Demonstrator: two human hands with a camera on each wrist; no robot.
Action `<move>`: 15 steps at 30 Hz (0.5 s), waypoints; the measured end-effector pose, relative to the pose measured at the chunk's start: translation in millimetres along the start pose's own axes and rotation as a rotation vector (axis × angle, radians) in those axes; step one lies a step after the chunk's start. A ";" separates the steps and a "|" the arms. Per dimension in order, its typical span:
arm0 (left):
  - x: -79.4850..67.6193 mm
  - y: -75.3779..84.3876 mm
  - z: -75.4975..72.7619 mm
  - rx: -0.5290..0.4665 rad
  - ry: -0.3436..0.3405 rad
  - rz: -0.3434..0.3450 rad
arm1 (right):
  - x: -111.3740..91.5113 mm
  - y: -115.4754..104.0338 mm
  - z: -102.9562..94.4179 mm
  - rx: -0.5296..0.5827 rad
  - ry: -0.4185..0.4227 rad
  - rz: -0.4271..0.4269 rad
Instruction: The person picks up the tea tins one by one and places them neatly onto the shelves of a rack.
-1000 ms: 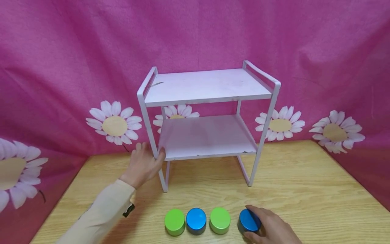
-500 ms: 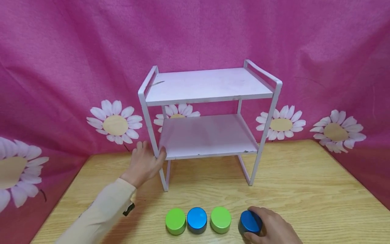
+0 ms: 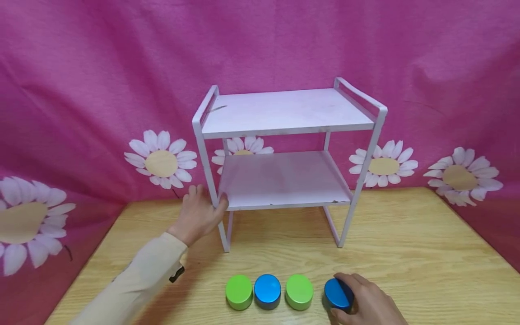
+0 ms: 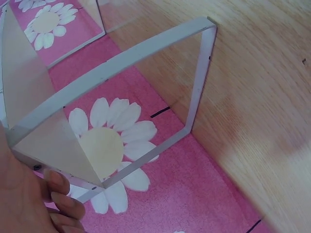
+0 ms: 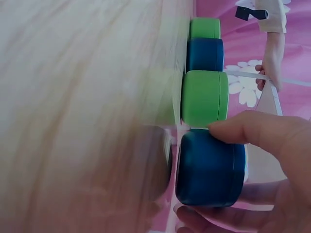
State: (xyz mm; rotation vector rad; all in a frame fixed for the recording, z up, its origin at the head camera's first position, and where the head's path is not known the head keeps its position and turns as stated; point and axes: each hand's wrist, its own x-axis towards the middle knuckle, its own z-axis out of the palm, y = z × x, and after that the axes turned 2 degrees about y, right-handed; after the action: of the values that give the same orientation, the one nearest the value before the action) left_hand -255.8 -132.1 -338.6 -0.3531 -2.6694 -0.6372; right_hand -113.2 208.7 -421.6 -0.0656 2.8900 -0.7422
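Note:
A white two-tier shelf rack (image 3: 284,113) stands on the wooden table. My left hand (image 3: 199,212) holds its left side at the lower tier, thumb over the front corner. In the left wrist view the curled fingers (image 4: 68,204) show at the board's edge. My right hand (image 3: 371,300) grips a round blue tin (image 3: 338,294) between thumb and fingers, close over the tabletop in the right wrist view. To its left, in a row, stand a green tin (image 3: 299,292), another blue tin (image 3: 267,291) and another green tin (image 3: 239,292), all upright and lidded.
The wooden table (image 3: 406,253) reaches back to a pink cloth (image 3: 284,40) printed with large white daisies, which also hangs at both sides. Both tiers of the rack show bare boards. The row of tins stands in front of the rack's feet.
The whole head view has shifted slightly, so the rack and tins appear a little farther right. Both hands keep their holds on the rack and the blue tin.

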 end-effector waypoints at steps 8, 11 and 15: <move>0.8 0.0 1.8 0.023 0.008 -0.001 | 1.8 2.7 3.6 0.094 -0.052 0.003; 1.3 0.3 1.8 0.024 0.003 -0.004 | 2.2 5.1 4.2 0.120 -0.057 -0.040; 1.8 0.3 1.2 0.024 -0.005 -0.004 | 3.0 8.2 4.5 0.189 -0.108 -0.101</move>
State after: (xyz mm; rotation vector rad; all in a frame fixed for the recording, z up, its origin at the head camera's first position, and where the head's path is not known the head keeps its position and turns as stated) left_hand -257.7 -131.0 -338.7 -0.3431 -2.6808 -0.6056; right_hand -115.5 213.4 -429.9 -0.2226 2.7170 -0.9935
